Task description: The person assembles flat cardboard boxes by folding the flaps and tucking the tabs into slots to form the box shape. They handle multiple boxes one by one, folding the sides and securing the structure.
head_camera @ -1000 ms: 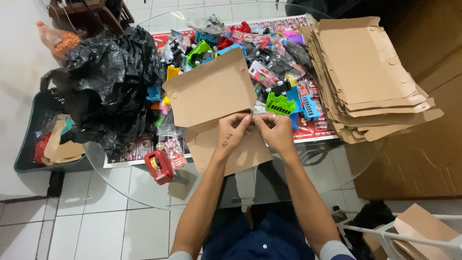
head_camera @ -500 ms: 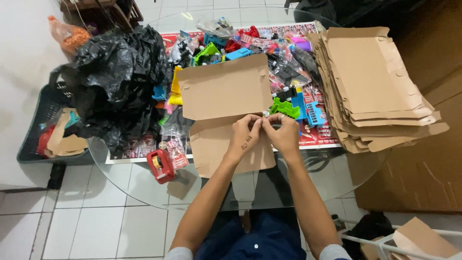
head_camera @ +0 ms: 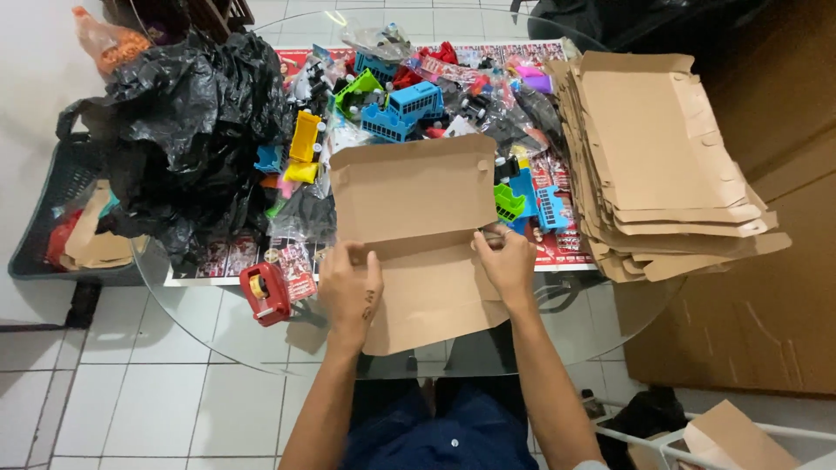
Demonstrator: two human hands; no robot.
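A flat brown cardboard box blank [head_camera: 416,228] lies half folded on the round glass table [head_camera: 209,324], its upper flap raised. My left hand [head_camera: 350,289] grips the blank's left edge at the fold line. My right hand [head_camera: 505,261] holds the right edge at the same fold. Both hands sit at the near side of the table, about one blank's width apart.
A tall stack of flat cardboard blanks [head_camera: 662,165] fills the right side. Several colourful plastic toy vehicles [head_camera: 409,104] crowd the back. A crumpled black plastic bag [head_camera: 183,130] and a dark basket [head_camera: 52,226] are at left. A red tape dispenser [head_camera: 266,292] sits near my left hand.
My hands were together at the blank's right side; the left hand has slid to the left edge, spreading them apart along the fold. The view has shifted closer.
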